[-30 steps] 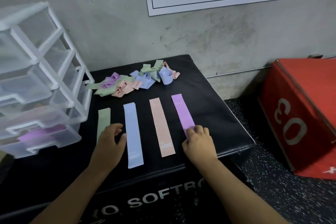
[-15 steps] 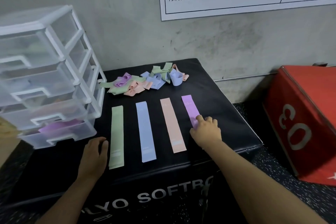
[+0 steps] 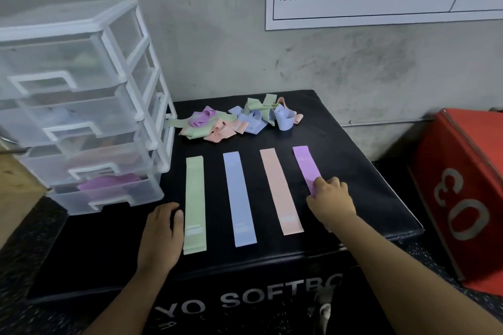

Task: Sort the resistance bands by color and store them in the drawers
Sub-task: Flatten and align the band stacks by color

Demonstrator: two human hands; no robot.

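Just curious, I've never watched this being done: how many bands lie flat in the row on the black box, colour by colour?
Green band: 1
Blue band: 1
Peach band: 1
Purple band: 1
Total: 4
The tangled pile behind them is too jumbled to count.

Purple band end beneath right hand
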